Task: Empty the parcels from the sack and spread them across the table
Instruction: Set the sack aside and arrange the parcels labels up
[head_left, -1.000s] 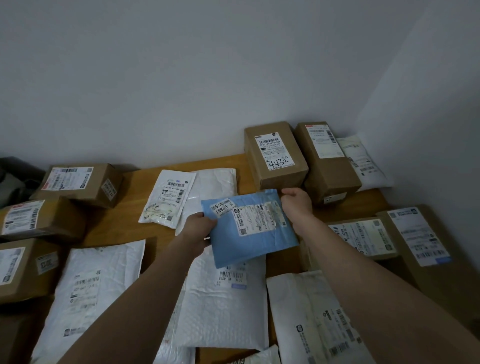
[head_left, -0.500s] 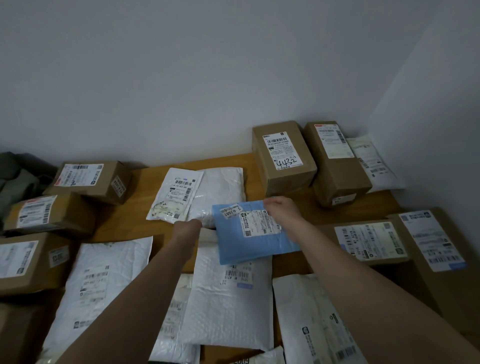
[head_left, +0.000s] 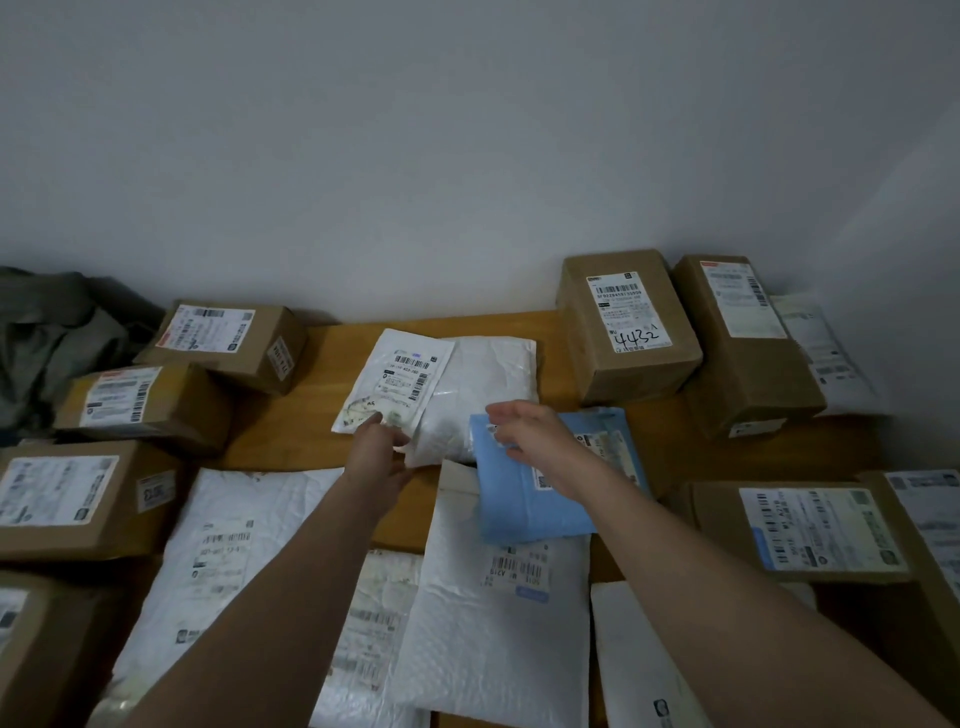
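Both your hands work the table (head_left: 291, 431): left hand (head_left: 375, 446) grasps a white mailer's (head_left: 483, 384) corner, right hand (head_left: 535, 431) relaxed over the blue mailer (head_left: 530, 506).

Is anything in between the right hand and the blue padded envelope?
Nothing visible. The right hand hovers open directly over the blue padded envelope, which lies on the white bubble mailer; the left hand is off to the side.
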